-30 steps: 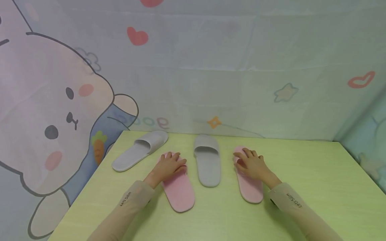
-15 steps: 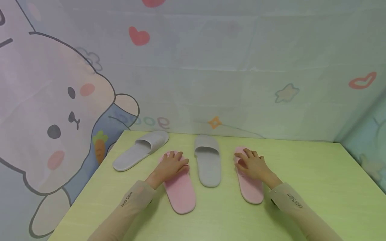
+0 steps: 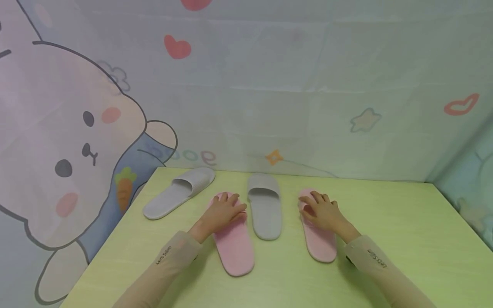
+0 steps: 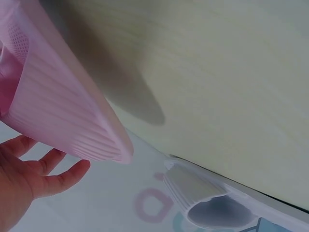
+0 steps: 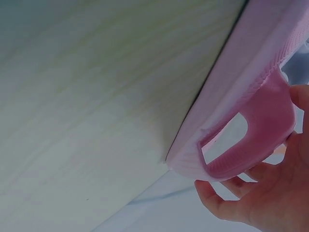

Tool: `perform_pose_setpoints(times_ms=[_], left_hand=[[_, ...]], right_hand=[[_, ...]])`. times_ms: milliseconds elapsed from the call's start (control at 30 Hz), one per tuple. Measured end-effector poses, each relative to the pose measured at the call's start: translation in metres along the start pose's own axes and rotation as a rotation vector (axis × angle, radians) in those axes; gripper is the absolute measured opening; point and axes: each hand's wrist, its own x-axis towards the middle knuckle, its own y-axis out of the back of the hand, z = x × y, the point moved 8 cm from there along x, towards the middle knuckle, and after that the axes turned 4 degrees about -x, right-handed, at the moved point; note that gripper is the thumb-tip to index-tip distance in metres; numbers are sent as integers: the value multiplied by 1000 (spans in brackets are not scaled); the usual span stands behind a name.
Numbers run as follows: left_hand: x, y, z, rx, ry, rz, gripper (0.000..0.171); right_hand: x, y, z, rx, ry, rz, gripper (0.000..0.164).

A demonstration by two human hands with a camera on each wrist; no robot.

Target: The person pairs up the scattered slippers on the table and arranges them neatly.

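Note:
My left hand (image 3: 220, 214) holds a pink slipper (image 3: 236, 252) by its strap. In the left wrist view that pink slipper (image 4: 67, 106) hangs tilted above the table, its shadow apart from it. To the right, my right hand (image 3: 325, 214) grips the strap of a second pink slipper (image 3: 322, 247). The right wrist view shows this pink slipper (image 5: 231, 92) lying along the tabletop, fingertips on the outside of its open-toed strap. Each hand covers much of its slipper's front half in the head view.
A grey slipper (image 3: 265, 218) lies between the two pink ones, toe to the back. Another grey slipper (image 3: 165, 203) lies slanted at the table's back left. Behind the pale table (image 3: 285, 282) hangs a cartoon-printed cloth (image 3: 246, 115).
My left hand has shifted the pink slipper slightly to the right, closer to the middle grey slipper. The right hand and its slipper have stayed in place.

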Motion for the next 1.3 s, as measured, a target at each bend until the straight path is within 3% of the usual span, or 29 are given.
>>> perform_pose_setpoints(times_ms=[333,767,1300], left_hand=[[5,4,12,40,-62,39,17],[13,4,25,58,-88,79,18],[20,4,42,16,-92,60,19]], right_hand=[[-1,0,0,2,-5,-2,39],[-3,1,2,-8,-6,16,37],[-10,1,3,-4,-15,5,38]])
